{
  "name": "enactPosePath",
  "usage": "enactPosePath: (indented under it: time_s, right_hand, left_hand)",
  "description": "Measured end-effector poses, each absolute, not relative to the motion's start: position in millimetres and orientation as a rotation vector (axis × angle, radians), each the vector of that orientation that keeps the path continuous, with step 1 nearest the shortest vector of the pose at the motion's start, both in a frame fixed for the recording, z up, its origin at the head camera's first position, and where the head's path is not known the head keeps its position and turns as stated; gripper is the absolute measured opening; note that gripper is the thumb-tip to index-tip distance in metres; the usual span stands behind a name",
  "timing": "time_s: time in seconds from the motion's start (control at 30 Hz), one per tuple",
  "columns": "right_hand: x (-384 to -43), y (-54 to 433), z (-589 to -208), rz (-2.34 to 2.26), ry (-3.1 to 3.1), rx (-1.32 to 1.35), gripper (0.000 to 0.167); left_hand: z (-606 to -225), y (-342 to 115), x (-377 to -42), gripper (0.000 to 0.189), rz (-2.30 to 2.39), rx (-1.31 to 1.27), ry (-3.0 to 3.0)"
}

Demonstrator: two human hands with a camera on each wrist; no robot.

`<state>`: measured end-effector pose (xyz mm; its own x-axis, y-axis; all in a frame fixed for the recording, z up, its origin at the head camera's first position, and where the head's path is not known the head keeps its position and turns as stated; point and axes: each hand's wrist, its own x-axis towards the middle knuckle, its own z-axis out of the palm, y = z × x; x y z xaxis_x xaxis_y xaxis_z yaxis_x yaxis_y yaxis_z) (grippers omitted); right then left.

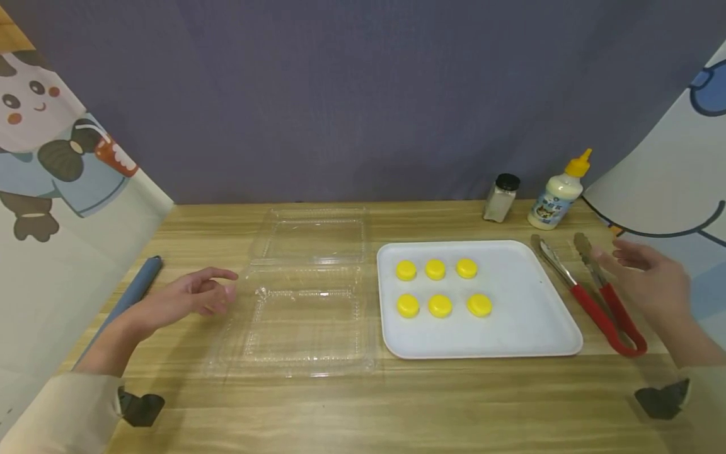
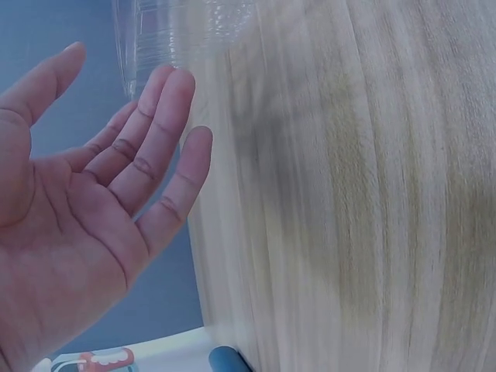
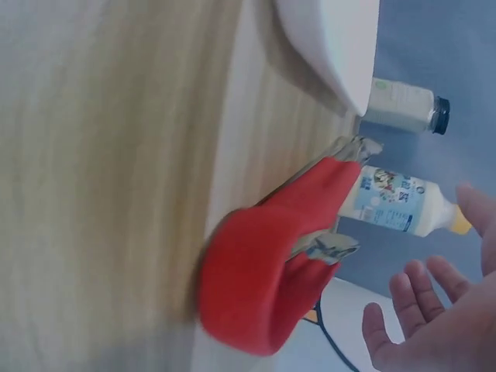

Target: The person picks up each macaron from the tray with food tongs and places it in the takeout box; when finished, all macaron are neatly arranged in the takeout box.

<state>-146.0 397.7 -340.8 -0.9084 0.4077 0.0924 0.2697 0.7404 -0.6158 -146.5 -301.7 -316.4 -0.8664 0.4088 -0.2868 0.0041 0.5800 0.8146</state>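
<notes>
Grip: none. Left hand (image 1: 190, 295) holds nothing, fingers loosely bent, near a clear, rectangular two-part plastic container (image 1: 306, 325). Right hand (image 1: 652, 277) likewise, beside metal tongs with red handles (image 1: 597, 316), loop nearer the person, presumably for easy pickup. Six round yellow pieces (image 1: 439, 306) in two rows on a white rectangular tray (image 1: 533, 309), spaced perhaps for separate access.

Beyond the right fingers (image 1: 631, 251) stands 1 squeeze bottle (image 1: 556, 200), yellow-capped; farther left of them, 1 black-lidded jar (image 1: 500, 203). Left of the left fingers (image 1: 220, 273) lies 1 blue rod (image 1: 138, 285).
</notes>
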Motion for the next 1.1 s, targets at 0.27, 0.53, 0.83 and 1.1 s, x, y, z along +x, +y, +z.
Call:
enactPosePath:
  time_s: [0.27, 0.53, 0.83, 1.1]
  right_hand:
    - [-144, 409, -353, 0.882, -2.901, -0.536, 0.090]
    - [-149, 418, -364, 0.901, -3.038, -0.427, 0.100]
    - [-149, 419, -369, 0.712, -3.140, -0.427, 0.103]
    - [-149, 417, -370, 0.702, -3.180, -0.398, 0.108]
  left_hand:
    - [-319, -306, -147, 0.062, 1.276, 0.341, 2.279]
    - [-322, -308, -149, 0.061, 1.295, 0.355, 2.232]
    - [-322, -310, -148, 0.060, 1.307, 0.362, 2.221]
    - [-327, -312, -151, 0.056, 1.338, 0.390, 2.179]
